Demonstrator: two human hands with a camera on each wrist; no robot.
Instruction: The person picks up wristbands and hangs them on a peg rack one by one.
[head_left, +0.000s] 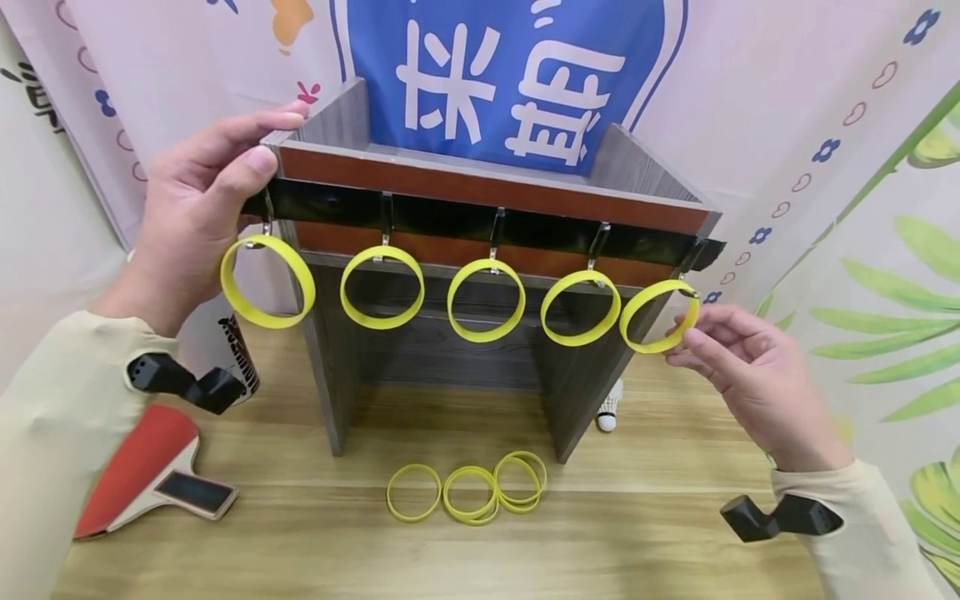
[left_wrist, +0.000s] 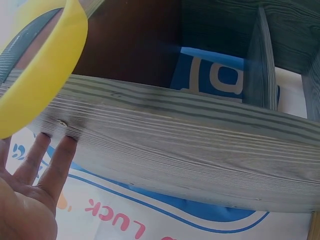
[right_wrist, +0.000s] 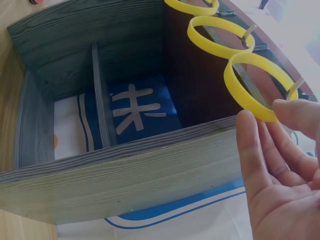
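Note:
A grey wooden shelf [head_left: 465, 171] with a reddish-brown front stands upright, a black strip [head_left: 442, 215] with metal hooks running across it. From the hooks hang several yellow rings [head_left: 486, 301] in a row. My left hand [head_left: 197, 196] grips the shelf's upper left corner, thumb at the front edge; in the left wrist view its fingers [left_wrist: 59, 165] lie against the side panel. My right hand [head_left: 750, 371] pinches the rightmost ring [head_left: 633, 327] between thumb and fingers. That ring loops over the end hook [right_wrist: 295, 88] in the right wrist view.
Several more yellow rings [head_left: 414, 493] lie on the wooden table [head_left: 315, 550] before the shelf, some overlapping. A red table tennis paddle [head_left: 146, 467] lies at the left. A shuttlecock [head_left: 608, 412] rests by the shelf's right leg. Behind hangs a printed cloth [head_left: 495, 75].

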